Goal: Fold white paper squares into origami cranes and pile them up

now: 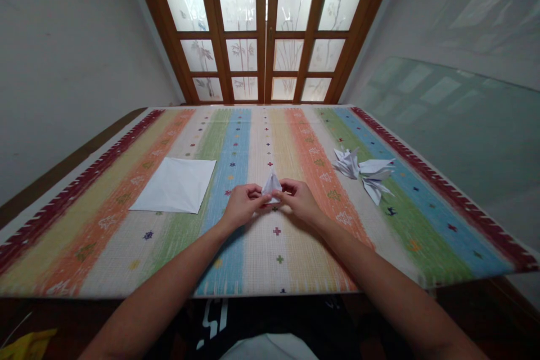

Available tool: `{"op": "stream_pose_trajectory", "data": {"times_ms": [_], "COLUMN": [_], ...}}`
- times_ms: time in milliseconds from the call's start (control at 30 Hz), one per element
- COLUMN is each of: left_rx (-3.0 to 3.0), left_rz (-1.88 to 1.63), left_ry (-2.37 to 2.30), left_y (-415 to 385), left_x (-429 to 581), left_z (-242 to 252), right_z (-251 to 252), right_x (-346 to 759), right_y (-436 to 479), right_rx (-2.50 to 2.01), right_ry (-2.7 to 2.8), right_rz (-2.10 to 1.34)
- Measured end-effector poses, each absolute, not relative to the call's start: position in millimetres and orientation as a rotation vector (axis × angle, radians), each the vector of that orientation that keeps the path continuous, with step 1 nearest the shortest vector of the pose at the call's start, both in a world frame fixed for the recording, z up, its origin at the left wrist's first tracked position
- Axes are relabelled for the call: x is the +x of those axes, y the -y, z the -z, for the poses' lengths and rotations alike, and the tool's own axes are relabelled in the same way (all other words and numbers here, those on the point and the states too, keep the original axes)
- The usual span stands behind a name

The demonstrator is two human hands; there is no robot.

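Note:
A small folded white paper piece [271, 184] stands pointed upward at the middle of the striped table cloth [295, 247]. My left hand [242, 204] pinches its left side with closed fingers. On its right side my right hand [300, 198] does the same, fingers curled round the paper's lower edge. Both hands rest low on the cloth.
A flat stack of white paper sheets [175, 184] lies to the left. Several finished folded white paper figures [365, 173] lie to the right. A wooden glazed door [265, 28] stands behind the table, with a glass pane [464, 124] leaning at the right wall.

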State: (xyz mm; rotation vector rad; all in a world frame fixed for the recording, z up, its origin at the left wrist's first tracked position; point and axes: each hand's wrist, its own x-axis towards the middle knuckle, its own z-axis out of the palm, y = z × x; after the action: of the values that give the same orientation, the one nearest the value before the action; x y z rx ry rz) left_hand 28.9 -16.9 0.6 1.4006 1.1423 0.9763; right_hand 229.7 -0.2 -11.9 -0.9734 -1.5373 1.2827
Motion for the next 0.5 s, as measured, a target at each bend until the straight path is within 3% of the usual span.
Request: {"op": "stream_pose_trajectory", "data": {"times_ms": [367, 500], "left_rx": [1.578, 1.688], "left_rz": [-1.136, -1.167], "left_ry": [-1.225, -1.209], "left_y": [20.3, 18.7], "left_x": [33.9, 31.8], "left_z": [2.8, 2.4], "right_z": [11.5, 12.5], "right_x": [226.5, 224.4], "right_y": [3.2, 2.9], "right_rx": [-1.103, -1.031], "right_ry": [1.523, 1.404], "right_rz": [-1.125, -1.223]}}
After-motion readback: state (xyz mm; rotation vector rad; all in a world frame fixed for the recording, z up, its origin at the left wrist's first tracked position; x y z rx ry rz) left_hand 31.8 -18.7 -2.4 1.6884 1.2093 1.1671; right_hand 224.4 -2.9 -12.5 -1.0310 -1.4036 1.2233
